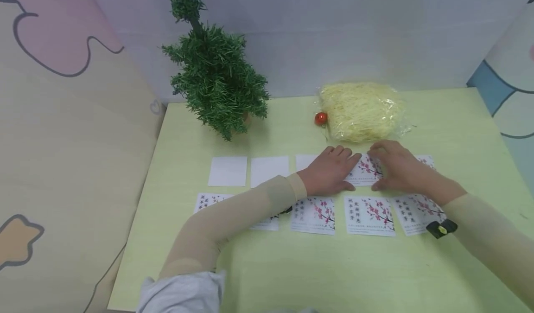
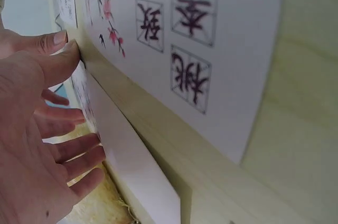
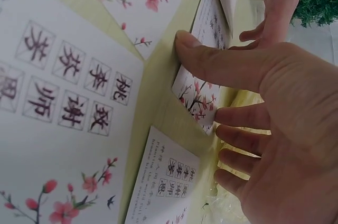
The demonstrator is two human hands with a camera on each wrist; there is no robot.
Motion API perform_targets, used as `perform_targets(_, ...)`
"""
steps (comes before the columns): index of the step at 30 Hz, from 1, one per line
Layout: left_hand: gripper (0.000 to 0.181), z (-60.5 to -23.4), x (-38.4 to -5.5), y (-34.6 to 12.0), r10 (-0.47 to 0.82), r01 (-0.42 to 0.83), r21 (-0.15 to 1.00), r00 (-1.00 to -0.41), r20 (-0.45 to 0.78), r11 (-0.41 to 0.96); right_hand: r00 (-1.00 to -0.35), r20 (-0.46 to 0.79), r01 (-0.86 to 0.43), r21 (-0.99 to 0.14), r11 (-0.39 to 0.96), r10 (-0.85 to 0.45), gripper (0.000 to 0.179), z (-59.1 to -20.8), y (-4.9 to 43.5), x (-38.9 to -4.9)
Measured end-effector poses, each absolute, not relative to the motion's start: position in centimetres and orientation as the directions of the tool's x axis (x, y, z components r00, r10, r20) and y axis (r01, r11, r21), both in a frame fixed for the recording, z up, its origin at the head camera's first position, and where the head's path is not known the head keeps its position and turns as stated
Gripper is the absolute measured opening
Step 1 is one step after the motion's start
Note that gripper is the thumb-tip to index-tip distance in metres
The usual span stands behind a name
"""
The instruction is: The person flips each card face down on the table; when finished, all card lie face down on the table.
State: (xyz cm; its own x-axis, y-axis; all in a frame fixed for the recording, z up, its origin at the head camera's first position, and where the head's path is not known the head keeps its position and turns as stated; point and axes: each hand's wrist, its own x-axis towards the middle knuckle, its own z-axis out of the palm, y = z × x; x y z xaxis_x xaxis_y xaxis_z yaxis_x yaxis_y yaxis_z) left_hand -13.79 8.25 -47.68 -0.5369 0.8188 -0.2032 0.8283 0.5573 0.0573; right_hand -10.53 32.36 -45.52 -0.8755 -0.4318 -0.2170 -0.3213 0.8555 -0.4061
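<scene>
A white card (image 1: 362,170) printed with pink blossoms and dark characters lies between my two hands in the back row of cards. My left hand (image 1: 327,171) is at its left side, thumb toward the near edge and fingers toward the far edge. Across from it, my right hand (image 1: 402,169) spans the card's right side; in the right wrist view its thumb (image 3: 203,57) is over the near edge and the fingers reach the far edge. Both hands have loosely extended fingers. A card with a plain white face (image 1: 306,161) is partly hidden under the left hand.
Two blank-faced cards (image 1: 227,171) lie farther left in that row. Several blossom cards (image 1: 369,215) form a nearer row, partly covered by the left sleeve. Behind stand a small green artificial tree (image 1: 221,76), a red ball (image 1: 321,118) and a bag of pale yellow shreds (image 1: 360,111).
</scene>
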Motion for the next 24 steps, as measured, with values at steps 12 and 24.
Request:
perform_targets(12, 0.106, -47.9, -13.6, 9.0, 0.806, 0.821, 0.006, -0.559, -0.195, 0.570, -0.912, -0.231, -0.105, -0.668, 0.737, -0.339, 0.090, -44.1, 32.0, -10.8)
perform_targets(24, 0.116, -46.6, -13.1, 10.9, 0.743, 0.694, 0.334, -0.668, -0.032, 0.638, -0.984, -0.126, 0.031, -0.816, 0.578, -0.124, 0.069, -42.2, 31.1, -9.9)
